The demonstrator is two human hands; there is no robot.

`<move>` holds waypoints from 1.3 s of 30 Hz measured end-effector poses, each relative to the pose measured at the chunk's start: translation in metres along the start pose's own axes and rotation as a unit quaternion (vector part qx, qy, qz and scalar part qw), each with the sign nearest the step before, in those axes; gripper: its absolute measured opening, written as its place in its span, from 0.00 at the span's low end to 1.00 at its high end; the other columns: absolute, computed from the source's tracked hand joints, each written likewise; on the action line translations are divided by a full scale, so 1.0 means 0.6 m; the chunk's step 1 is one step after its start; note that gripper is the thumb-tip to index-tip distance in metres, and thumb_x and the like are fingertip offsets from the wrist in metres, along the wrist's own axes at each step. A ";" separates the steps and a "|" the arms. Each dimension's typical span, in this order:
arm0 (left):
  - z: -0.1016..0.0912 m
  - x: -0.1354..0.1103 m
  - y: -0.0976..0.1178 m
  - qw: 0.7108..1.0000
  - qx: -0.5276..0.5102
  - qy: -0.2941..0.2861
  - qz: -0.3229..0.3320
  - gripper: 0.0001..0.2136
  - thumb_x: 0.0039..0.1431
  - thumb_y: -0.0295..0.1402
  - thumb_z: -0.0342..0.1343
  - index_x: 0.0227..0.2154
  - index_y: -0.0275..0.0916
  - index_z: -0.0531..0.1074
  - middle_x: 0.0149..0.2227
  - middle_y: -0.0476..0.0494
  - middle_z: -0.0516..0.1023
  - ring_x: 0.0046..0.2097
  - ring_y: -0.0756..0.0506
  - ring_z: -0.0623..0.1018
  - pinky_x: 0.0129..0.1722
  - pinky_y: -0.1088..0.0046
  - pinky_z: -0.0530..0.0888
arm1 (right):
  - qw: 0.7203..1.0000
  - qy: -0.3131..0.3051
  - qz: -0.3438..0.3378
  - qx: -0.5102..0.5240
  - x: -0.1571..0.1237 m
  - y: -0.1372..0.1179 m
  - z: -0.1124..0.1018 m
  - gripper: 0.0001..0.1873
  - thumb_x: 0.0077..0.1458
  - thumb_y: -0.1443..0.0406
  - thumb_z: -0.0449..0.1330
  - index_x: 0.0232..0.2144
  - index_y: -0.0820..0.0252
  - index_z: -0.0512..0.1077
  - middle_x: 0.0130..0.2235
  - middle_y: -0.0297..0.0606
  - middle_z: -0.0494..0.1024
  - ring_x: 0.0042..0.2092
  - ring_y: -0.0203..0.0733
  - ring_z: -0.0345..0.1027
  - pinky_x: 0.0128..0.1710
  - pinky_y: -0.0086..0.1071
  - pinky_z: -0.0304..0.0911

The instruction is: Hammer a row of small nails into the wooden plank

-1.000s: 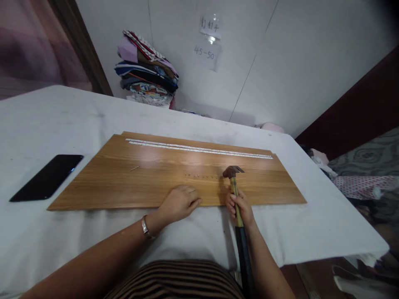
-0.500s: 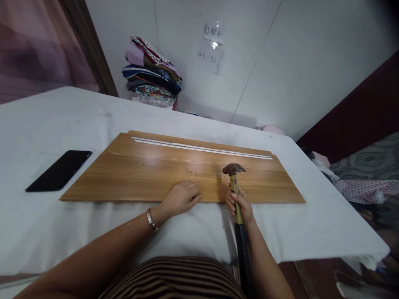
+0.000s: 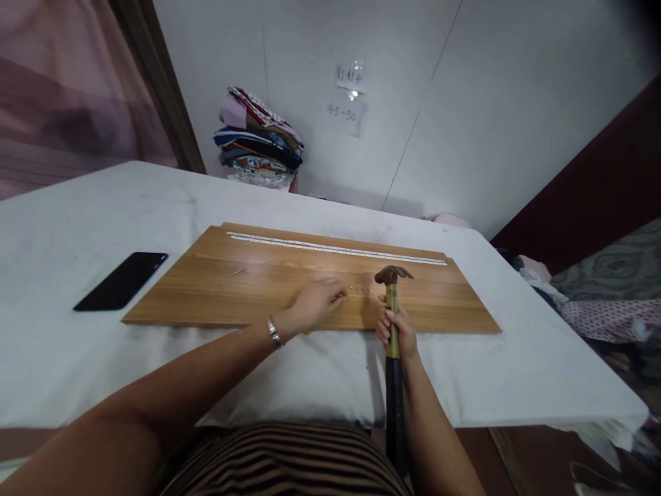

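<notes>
My right hand [image 3: 396, 332] is wrapped around the yellow-and-black handle of a claw hammer [image 3: 392, 296]. Its rusty head is raised over a wooden board [image 3: 438, 303], claw to the right. On the board's middle, my left hand [image 3: 321, 303] has its fingers curled together at a row of small nails [image 3: 358, 289]. It covers part of that row, and whatever lies between its fingertips is hidden. A single loose nail [image 3: 238, 272] lies on the board's left part. Two white measuring strips [image 3: 335, 249] run along the far side of the board.
A black phone [image 3: 121, 281] lies left of the board on the white-covered table [image 3: 180, 379]. Folded clothes [image 3: 261, 141] are stacked at the back against the wall. Paper notes [image 3: 345, 114] are taped there. A pink item [image 3: 452, 220] sits near the far right edge.
My left hand has moved forward and right from the board's near edge to the nail row, covering part of it. My right hand still holds the hammer. The view has shifted slightly.
</notes>
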State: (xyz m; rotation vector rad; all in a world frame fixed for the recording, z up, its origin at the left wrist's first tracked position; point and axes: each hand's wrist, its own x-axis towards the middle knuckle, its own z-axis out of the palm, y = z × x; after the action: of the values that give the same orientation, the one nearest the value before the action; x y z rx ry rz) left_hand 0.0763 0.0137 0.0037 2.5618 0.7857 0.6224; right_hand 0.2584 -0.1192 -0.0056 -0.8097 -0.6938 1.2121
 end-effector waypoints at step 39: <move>-0.028 -0.016 -0.001 0.994 0.051 0.052 -0.076 0.10 0.61 0.30 0.49 0.39 0.37 0.75 0.43 0.40 0.77 0.47 0.44 0.73 0.50 0.64 0.68 | 0.996 -0.027 0.061 -0.052 0.015 0.036 -0.030 0.18 0.49 0.61 0.63 0.43 0.59 0.66 0.20 0.21 0.61 0.14 0.27 0.49 0.09 0.20 0.47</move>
State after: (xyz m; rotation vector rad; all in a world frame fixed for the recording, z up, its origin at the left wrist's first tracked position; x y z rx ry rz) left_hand 0.0604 0.0124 0.0146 2.5454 1.0609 0.6883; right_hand 0.2638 -0.1100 -0.0330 -0.9184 -0.7654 1.3214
